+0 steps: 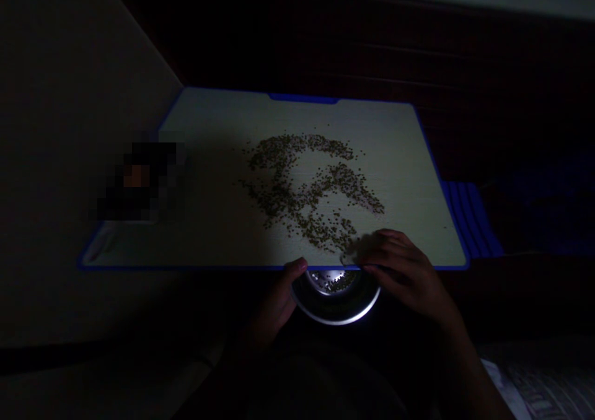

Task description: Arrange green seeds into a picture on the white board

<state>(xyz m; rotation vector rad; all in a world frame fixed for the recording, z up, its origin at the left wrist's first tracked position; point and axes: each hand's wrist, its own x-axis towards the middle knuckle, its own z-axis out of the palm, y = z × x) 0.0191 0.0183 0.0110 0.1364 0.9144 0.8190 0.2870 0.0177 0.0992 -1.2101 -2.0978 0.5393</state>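
Small dark grains (279,191), perhaps seeds or lentils, lie scattered in curved bands over a pale, blue-edged tabletop (400,153). Just below the table's near edge is a shiny metal bowl (337,315) with some grains in its bottom; its far part is hidden under the tabletop. My left hand (281,302) grips the bowl's left side, its thumb up at the table edge. Over the near edge, right of the bowl, my right hand (402,271) is open and curved, fingertips on the tabletop beside the closest grains. Nothing shows in its fingers.
A blurred-out dark object (137,181) sits at the tabletop's left side. A blue slatted piece (471,218) sticks out beyond the right edge. A plain wall (69,67) stands at the left. Light is dim, and the surroundings are mostly dark.
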